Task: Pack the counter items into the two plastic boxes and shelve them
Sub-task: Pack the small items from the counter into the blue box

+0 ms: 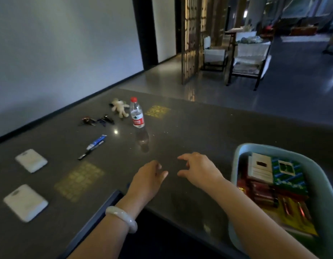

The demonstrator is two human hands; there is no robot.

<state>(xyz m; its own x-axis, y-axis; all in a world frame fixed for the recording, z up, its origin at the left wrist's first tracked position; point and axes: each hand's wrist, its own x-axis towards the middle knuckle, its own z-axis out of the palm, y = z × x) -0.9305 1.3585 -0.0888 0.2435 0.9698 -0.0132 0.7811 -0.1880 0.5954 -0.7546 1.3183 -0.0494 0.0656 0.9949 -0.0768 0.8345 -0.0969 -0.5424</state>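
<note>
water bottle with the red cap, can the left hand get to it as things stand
Probably yes: the left hand is empty, and only bare dark counter lies between it and the upright clear plastic water bottle.

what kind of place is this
Probably a reception or lobby counter in a public building: a long dark stone counter, an open hall with chairs beyond, and a carved wooden screen.

On the counter (199, 124), a water bottle (137, 113) is standing behind a pen (92, 146), keys (97, 120) lying to its left, a plush toy (120, 107) just beside it. Two power banks (31, 160) are sitting far left; a packed plastic box (242, 152) is sitting far right.
</note>
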